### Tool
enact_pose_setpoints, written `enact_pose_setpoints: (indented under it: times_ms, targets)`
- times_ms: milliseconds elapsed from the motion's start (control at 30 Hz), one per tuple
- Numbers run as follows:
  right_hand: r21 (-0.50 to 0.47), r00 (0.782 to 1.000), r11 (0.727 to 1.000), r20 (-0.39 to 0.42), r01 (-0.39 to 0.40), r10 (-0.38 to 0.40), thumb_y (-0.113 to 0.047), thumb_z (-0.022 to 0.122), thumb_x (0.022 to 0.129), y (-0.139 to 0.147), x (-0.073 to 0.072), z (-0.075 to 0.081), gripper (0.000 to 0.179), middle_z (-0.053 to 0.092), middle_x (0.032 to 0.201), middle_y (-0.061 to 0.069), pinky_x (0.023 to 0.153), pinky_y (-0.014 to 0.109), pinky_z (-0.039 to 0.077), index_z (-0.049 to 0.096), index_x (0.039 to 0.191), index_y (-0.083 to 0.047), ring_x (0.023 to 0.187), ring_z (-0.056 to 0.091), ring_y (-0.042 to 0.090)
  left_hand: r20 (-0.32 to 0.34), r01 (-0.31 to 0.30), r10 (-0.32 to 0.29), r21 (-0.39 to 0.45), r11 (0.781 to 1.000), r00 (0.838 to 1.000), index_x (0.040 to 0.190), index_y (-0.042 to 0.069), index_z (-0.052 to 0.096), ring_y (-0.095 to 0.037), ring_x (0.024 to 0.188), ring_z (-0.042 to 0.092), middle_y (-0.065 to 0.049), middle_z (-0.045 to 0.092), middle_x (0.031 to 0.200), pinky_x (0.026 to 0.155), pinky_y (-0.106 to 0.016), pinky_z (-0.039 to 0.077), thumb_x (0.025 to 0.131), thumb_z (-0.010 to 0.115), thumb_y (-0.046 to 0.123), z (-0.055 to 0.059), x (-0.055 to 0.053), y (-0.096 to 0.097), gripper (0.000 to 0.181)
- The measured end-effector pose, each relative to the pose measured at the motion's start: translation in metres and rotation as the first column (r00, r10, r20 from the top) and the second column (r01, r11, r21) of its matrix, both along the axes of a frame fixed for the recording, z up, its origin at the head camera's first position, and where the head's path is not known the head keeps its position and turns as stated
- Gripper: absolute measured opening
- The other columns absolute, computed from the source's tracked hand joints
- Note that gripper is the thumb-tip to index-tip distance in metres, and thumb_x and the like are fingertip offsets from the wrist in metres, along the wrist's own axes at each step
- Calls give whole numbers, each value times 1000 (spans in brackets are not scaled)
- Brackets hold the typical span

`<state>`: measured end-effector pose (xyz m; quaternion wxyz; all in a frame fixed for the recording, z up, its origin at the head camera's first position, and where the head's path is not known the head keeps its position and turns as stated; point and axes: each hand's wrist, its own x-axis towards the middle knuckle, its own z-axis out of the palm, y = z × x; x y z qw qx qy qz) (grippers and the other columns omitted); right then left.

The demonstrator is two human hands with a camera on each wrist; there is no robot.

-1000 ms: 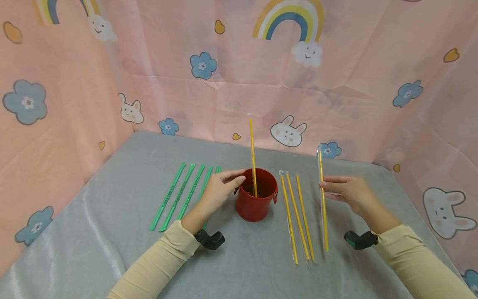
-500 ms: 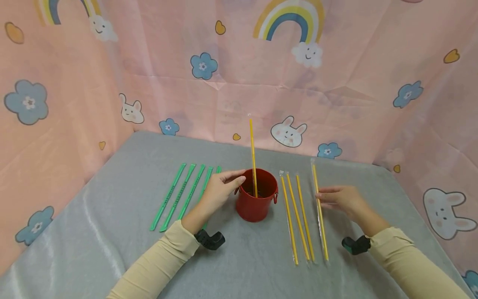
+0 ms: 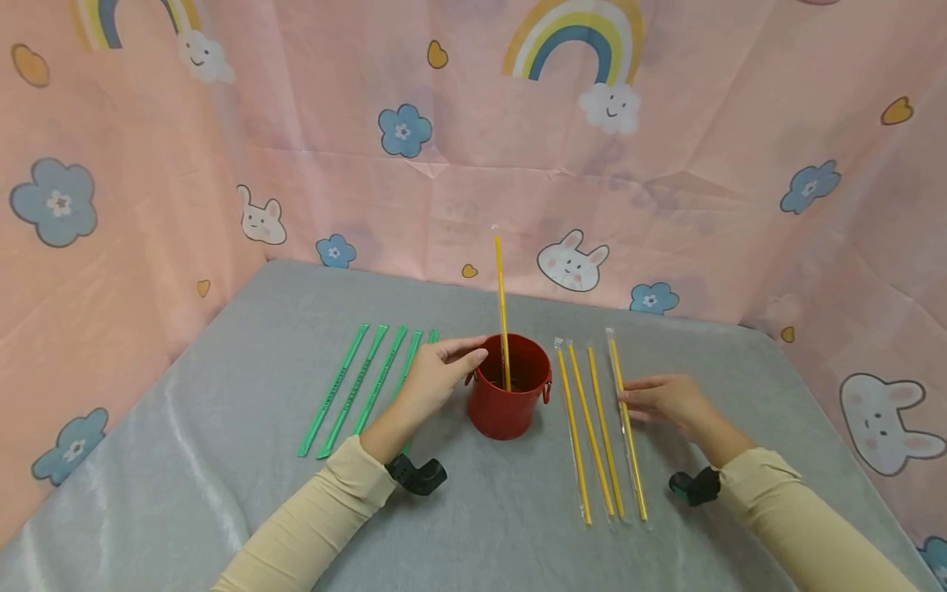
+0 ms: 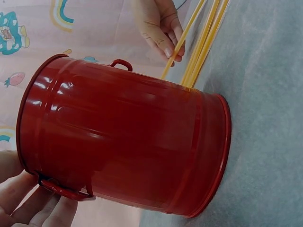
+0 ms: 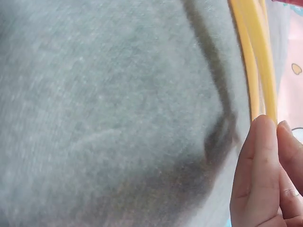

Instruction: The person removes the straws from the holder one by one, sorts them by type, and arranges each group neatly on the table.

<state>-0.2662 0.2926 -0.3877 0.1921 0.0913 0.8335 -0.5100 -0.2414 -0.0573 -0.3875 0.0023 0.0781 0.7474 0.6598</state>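
A red metal bucket (image 3: 499, 415) with small side handles stands upright mid-table, and one yellow wrapped straw (image 3: 502, 304) leans up out of it. My left hand (image 3: 432, 374) holds the bucket's left rim, its fingers beside a handle (image 4: 66, 190) in the left wrist view. With thumb and fingertips, my right hand (image 3: 669, 403) pinches another yellow straw (image 3: 631, 448) in clear wrap. That straw lies along the right side of three more yellow straws (image 3: 591, 432). Whether its whole length touches the cloth I cannot tell.
Several green wrapped straws (image 3: 353, 390) lie side by side left of the bucket, some partly hidden by my left hand and arm. Grey cloth (image 3: 481, 526) covers the table. A pink patterned curtain (image 3: 459, 197) rises behind and along both sides.
My right hand has moved left and lower with the yellow straw, bringing it down beside the other three. My left hand and the bucket have stayed put.
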Motion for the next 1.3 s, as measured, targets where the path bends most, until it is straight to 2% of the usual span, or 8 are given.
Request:
enact_pose_setpoints:
  times_ms: [167,533,667,833,933,1100,1200,1300]
  targets:
    - [-23,1000,1000,25,11,-10,-9,69,94,1,-1,-3,50,72,90,-4,75,28,61,52,132,17,79,70,5,0,1,-1,3,1000,1000,126,10,70,-14,97,58,-9,70,127,63,-23,38,95,69,20,0,0,0,33]
    - [-15,999,1000,46,18,-18,-7,65,96,-1,-5,-7,50,75,92,-1,72,28,61,48,135,19,77,70,4,2,-1,1,1,1000,1000,127,11,70,-15,93,54,-9,69,128,59,-24,34,95,69,20,0,0,0,33]
    - [20,1000,1000,19,12,-12,-7,66,95,-3,-4,-7,48,74,89,-1,70,27,61,51,133,19,74,70,3,11,-2,2,2,1000,1000,127,11,70,-16,93,55,-9,69,128,59,-24,34,95,69,21,0,0,0,34]
    - [104,1000,994,-1,31,-31,-9,69,93,-4,-7,-11,44,73,87,-1,67,26,60,57,127,17,70,68,4,17,-1,1,0,1000,1000,127,11,70,-17,111,62,-8,69,128,72,-23,43,95,69,21,0,0,0,34]
    - [170,999,985,-16,39,-37,-10,71,92,-5,-9,-13,42,74,88,4,66,27,60,60,125,15,69,67,6,17,-2,2,-3,1000,1000,127,11,70,-16,105,61,-8,69,129,67,-23,41,95,69,21,1,0,0,34]
    - [242,994,970,-106,-5,32,-12,69,93,-2,-10,-6,42,76,93,16,68,30,61,61,123,17,73,69,9,16,-9,9,-4,1000,1000,126,11,70,-15,86,52,-9,69,128,56,-24,31,95,69,21,0,-1,0,33]
    - [246,979,969,-192,-18,67,-16,66,96,-1,-10,5,46,72,110,26,76,34,62,58,128,16,83,73,14,9,-10,10,-7,1000,1000,126,10,70,-14,87,53,-10,69,128,56,-24,31,95,69,21,0,-2,0,33]
    - [222,967,975,-248,-7,64,-24,65,98,-8,-10,20,52,62,130,29,87,38,59,55,134,12,100,73,22,9,-10,10,-8,1000,1000,126,10,70,-13,91,56,-10,69,129,59,-24,35,95,69,21,0,-1,0,33]
